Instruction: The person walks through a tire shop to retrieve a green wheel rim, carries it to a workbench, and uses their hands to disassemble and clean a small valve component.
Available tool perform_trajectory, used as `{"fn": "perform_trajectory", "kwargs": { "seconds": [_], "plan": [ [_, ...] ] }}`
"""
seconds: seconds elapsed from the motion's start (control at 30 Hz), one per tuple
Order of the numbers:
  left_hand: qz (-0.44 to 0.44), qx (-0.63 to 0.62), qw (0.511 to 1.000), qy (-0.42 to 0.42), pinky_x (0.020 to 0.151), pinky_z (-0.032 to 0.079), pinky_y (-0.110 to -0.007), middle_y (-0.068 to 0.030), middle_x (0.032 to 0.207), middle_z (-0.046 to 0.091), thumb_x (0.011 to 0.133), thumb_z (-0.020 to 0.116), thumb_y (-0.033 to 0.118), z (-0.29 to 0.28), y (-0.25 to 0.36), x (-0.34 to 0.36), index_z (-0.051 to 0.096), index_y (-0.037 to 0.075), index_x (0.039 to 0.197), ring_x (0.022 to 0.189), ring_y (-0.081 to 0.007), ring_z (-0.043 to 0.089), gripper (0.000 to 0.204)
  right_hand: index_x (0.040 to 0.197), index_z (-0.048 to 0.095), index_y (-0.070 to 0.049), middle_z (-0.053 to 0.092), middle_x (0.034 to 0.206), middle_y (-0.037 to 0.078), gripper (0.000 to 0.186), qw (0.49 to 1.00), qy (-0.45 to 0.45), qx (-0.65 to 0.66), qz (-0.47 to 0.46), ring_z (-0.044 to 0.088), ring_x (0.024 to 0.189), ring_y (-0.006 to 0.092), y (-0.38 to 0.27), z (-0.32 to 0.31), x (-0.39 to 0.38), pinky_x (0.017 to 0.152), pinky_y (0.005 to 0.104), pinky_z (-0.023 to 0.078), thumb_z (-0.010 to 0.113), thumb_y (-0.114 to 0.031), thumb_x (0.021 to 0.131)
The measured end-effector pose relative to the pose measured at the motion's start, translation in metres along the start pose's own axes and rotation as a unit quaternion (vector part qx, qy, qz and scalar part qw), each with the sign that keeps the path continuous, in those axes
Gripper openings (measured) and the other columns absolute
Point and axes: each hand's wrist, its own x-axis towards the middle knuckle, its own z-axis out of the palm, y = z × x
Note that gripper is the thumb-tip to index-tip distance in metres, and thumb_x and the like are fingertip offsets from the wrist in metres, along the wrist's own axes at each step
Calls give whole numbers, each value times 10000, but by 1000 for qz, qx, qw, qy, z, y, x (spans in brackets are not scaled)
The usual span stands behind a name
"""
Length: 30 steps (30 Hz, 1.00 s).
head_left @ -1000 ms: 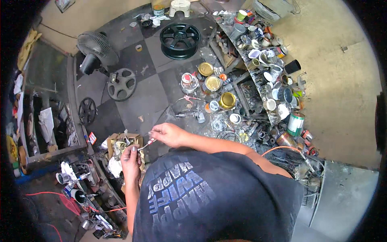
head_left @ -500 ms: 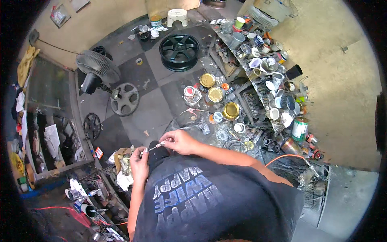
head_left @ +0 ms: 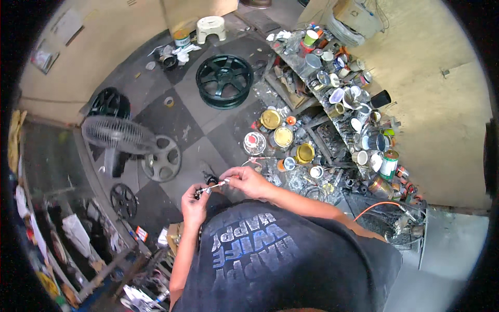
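Note:
In front of my chest, both hands are raised close together around a thin, silvery metal rod [head_left: 214,187]. My left hand [head_left: 193,209] is closed, its thumb and fingers pinching the rod's left end and a small dark, shiny part [head_left: 198,193] whose kind is too small to make out. My right hand [head_left: 248,183] pinches the right end of the rod between thumb and fingertips. Below the hands, a dark object with shiny bits [head_left: 210,178] shows just beyond the rod; what it is remains unclear.
A dark wheel rim [head_left: 224,82] lies on the checkered floor ahead, near a white stool [head_left: 211,29]. To the left stands a fan [head_left: 117,136] by a grey wheel cover [head_left: 161,158]. Paint cans [head_left: 283,137] sit right of centre, beside a bench crowded with cups [head_left: 337,95].
My view has turned, so the fan and the cabinet sit farther left and lower. Both hands still hold the rod, and the small dark part now shows at my left fingers.

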Motion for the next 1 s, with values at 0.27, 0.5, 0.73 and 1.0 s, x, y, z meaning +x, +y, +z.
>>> {"fn": "perform_trajectory", "kwargs": {
  "seconds": [0.27,0.5,0.73,1.0],
  "plan": [
    [185,84,978,-37,640,425,-249,-13,785,618,853,625,29,-56,100,121,658,-17,930,709,-87,524,96,1065,662,-22,622,724,1,264,999,14,21,38,537,617,62,-91,-8,118,542,231,414,507,-218,981],
    [90,74,991,-72,659,444,-245,-20,764,618,907,605,85,-68,152,206,633,-14,943,719,-83,558,109,1111,595,-7,687,1006,96,201,989,57,-70,-116,656,965,152,-151,-27,180,834,305,512,582,-91,929],
    [109,96,989,-21,619,416,-231,-5,722,598,915,608,105,-68,221,304,632,-1,907,666,-70,521,109,1073,596,-39,617,748,42,256,997,50,-50,-36,554,643,106,-190,-82,292,539,302,431,562,-269,967],
    [103,38,993,34,607,431,-222,2,743,575,916,609,78,-72,285,397,620,-1,917,676,-63,526,80,1037,611,-51,635,795,43,170,986,-46,15,-161,565,712,105,-240,-128,421,624,287,450,626,-167,914]
  ]
}}
